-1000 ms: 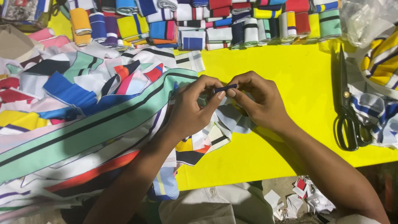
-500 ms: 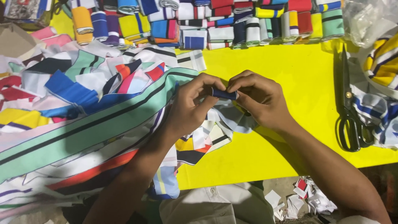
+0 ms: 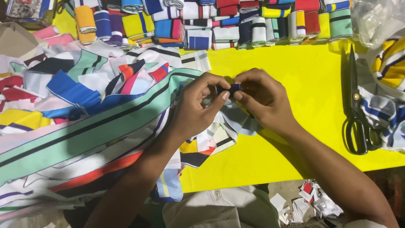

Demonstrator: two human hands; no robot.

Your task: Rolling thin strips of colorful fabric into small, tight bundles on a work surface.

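A: Across the yellow desk (image 3: 295, 84), seen from above, what takes up the most room?

B: A heap of striped fabric strips (image 3: 84, 126) covers the left half, with one long mint-green band running from near left up toward the middle. Along the far edge stands a row of rolled fabric pieces (image 3: 219, 21) in many colours.

A: And on the right?

B: Black scissors (image 3: 358, 114) lie closed on the right side, blades pointing far, well apart from the hands. More striped cloth sits just beside them.

A: Where are the hands?

B: Near the middle. The left hand (image 3: 196, 107) and right hand (image 3: 263, 101) meet, each grip pressed together, pinching a small dark blue roll of fabric (image 3: 229, 88) between thumb and fingertips, held just above the desk.

A: What could go wrong from here?

B: Judging by the hold, the small roll is kept tight only by fingertip pressure; if either pinch loosens, it would likely spring open and unwind. Its pale loose tail hangs down into the scraps below, so it could snag or pull neighbouring pieces along. If dropped, the roll could vanish among the similar-coloured strips on the left.
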